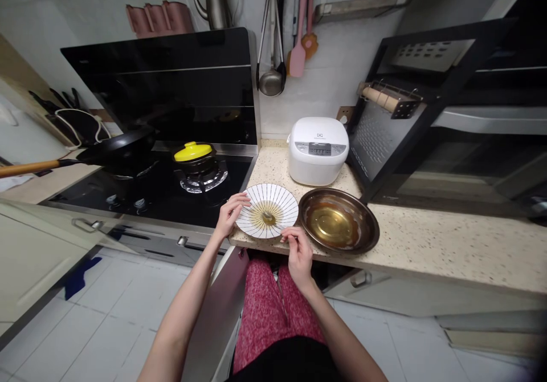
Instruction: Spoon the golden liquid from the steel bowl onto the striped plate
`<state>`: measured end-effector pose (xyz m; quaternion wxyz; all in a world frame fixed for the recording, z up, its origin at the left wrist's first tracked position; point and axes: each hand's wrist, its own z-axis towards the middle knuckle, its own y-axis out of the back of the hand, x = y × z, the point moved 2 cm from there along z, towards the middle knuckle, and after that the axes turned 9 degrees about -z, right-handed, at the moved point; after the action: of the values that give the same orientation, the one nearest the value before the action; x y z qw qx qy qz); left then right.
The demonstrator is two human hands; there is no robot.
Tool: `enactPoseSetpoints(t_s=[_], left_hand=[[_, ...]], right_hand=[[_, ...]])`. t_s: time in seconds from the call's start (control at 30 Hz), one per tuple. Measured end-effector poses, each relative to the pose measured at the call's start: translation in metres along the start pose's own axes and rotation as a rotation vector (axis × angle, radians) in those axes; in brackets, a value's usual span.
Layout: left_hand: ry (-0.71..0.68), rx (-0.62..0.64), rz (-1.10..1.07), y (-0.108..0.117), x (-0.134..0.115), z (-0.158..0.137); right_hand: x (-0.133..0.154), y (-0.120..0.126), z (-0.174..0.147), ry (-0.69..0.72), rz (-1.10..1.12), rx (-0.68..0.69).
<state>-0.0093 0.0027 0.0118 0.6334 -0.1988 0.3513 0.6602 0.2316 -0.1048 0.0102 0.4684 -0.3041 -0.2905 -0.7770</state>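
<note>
- Gripping the striped plate from both sides: left hand curls fingers over the left rim, right hand pinches the near-right rim w/ thumb on top — a two-point hold that keeps the shallow dish level.
- Plate sits at the front edge of the speckled desk, its near rim reaching the desk edge; probably why both hands are on it. Brownish liquid pooled in its centre — another reason to keep it flat.
- Metal basin is just beside the plate on the right, rims touching or nearly so; can't tell which. It holds a thin film of yellowish liquid.
- White rice cooker stands behind both, against the wall, lid down.
- Left of the desk is the gas hob: black wok w/ wooden handle pointing left, and a yellow-lidded pot on the right burner, near the plate but apart from it.
</note>
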Motion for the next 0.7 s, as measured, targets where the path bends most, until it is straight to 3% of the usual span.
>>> enactPoseSetpoints(t_s=[0.7], left_hand=[[-0.002, 0.006, -0.004, 0.0006, -0.0003, 0.0003]], right_hand=[[-0.0068, -0.0012, -0.0080, -0.023, 0.096, -0.095]])
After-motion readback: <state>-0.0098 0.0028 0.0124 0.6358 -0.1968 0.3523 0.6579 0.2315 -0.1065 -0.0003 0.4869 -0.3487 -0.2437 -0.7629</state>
